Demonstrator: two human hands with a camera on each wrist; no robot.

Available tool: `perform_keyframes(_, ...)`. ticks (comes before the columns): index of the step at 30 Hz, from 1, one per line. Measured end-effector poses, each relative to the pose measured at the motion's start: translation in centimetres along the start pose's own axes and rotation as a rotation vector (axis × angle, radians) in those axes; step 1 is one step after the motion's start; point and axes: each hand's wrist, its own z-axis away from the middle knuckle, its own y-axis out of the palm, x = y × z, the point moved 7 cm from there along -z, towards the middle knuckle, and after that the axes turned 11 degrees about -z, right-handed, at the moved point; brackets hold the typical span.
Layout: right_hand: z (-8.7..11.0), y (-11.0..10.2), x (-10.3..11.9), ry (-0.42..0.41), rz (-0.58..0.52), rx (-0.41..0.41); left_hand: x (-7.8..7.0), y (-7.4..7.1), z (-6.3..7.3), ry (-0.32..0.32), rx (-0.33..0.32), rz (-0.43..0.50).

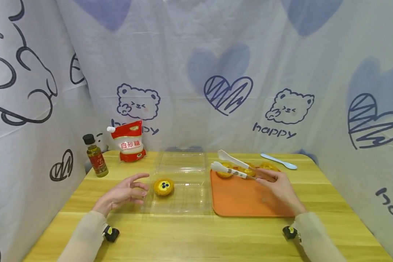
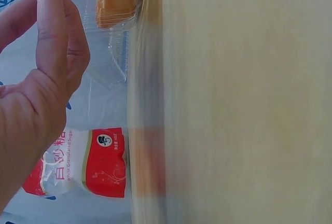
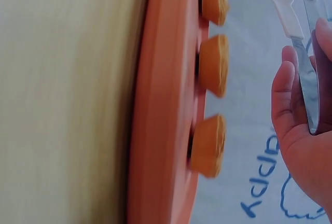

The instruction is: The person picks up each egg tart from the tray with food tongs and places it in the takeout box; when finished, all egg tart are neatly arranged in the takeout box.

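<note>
My right hand (image 1: 279,186) holds a pair of tongs (image 1: 230,170) with white tips and metal arms; their tips are spread apart above the orange tray (image 1: 242,203). Three tarts stand along the tray's far side: a left tart (image 1: 224,175), a middle tart (image 1: 247,170) and a right tart (image 1: 269,166). Nothing is between the tong tips in the right wrist view. A tart topped with dark berries (image 1: 163,186) sits in the left part of a clear plastic container (image 1: 190,201), whose lid lies back. Beside it my left hand (image 1: 126,191) hovers with loosely bent fingers, holding nothing.
At the back left stand a bottle with a black cap (image 1: 97,160) and a red and white bag of white sugar (image 1: 131,143). A light blue spoon (image 1: 278,161) lies behind the tray. Printed cloth (image 1: 183,120) hangs behind the wooden table (image 1: 196,240).
</note>
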Motion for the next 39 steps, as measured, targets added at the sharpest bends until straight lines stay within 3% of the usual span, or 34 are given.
perform_keyframes(7, 0.6, -2.2, -0.7, 0.022, 0.031, -0.042, 0.1, 0.0, 0.0, -0.014, -0.005, 0.002)
perform_keyframes(16, 1.7, -4.6, -1.0, -0.007, -0.015, -0.071, 0.2, -0.1, 0.1, -0.010, -0.006, 0.007)
perform_keyframes(27, 3.1, -8.3, -1.3, -0.031, 0.023, -0.136, 0.2, -0.2, 0.0, -0.018, -0.014, -0.004)
perform_keyframes(39, 4.1, -11.1, -2.3, 0.032, 0.065, -0.171, 0.0, -0.1, 0.2, -0.011, -0.014, 0.008)
